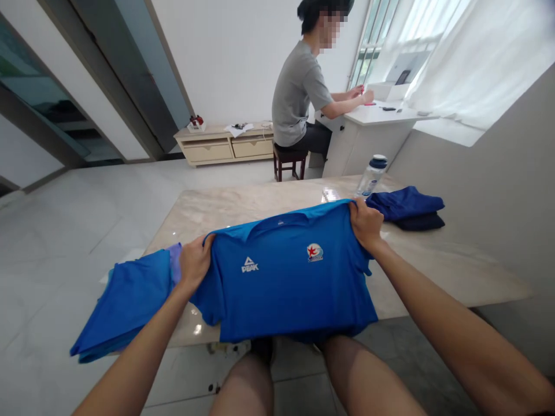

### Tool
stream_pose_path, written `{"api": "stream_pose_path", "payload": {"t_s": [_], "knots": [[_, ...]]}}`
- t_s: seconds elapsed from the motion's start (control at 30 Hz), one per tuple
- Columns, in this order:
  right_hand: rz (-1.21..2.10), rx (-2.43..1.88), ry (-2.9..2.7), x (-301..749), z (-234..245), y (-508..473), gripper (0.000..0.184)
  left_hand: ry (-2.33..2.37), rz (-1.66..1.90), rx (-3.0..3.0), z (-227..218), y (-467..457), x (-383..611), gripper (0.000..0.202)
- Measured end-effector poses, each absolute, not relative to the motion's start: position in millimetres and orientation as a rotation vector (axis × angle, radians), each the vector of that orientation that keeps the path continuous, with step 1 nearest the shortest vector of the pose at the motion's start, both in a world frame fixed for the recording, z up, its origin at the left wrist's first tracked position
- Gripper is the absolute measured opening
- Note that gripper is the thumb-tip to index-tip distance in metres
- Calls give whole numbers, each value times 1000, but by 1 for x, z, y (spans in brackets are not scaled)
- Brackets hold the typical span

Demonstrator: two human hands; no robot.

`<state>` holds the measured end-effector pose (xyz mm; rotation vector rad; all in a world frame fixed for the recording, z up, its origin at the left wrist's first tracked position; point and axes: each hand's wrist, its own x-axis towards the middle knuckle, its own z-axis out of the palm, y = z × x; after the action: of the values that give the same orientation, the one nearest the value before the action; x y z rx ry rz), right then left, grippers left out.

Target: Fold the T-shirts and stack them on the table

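A blue T-shirt is stretched between my hands by its shoulders, its front with a white PEAK logo and a round emblem facing me. My left hand is closed on the shoulder at the left. At the other shoulder, my right hand grips the cloth. The shirt's lower part hangs over the near table edge above my legs. Beside my left hand lies a stack of folded blue shirts, with a purple piece showing at its side. Dark blue folded clothes rest just past my right hand.
A clear water bottle with a dark cap stands at the back of the marble-patterned table. Beyond, a person in grey sits on a stool at a white desk. A low wooden cabinet stands against the wall.
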<state>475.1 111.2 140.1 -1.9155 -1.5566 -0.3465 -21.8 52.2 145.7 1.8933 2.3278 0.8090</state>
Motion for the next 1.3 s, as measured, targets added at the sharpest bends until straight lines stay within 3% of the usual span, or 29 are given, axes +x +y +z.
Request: {"api": "stream_pose_path", "payload": {"t_s": [0.2, 0.37, 0.63, 0.83, 0.97, 1.13, 1.3], "knots": [[-225, -2058, -1714, 463, 81, 207, 37, 2440, 523, 1875, 95, 153, -22, 58], [-130, -1888, -1808, 452, 68, 224, 35, 2401, 517, 1980, 91, 179, -15, 41], [-30, -1601, -1979, 439, 66, 51, 39, 1833, 713, 2405, 66, 15, 53, 52], [226, -1467, -2333, 440, 29, -57, 56, 1860, 569, 2425, 22, -45, 55, 62], [329, -1568, -2346, 445, 30, -84, 58, 1907, 350, 2466, 29, -55, 49, 65], [456, -1674, -2330, 462, 68, -91, 45, 1870, 112, 2567, 66, -78, 50, 55], [350, -2202, -1752, 494, 94, -66, 39, 1984, -182, 2507, 96, -91, 49, 48]]}}
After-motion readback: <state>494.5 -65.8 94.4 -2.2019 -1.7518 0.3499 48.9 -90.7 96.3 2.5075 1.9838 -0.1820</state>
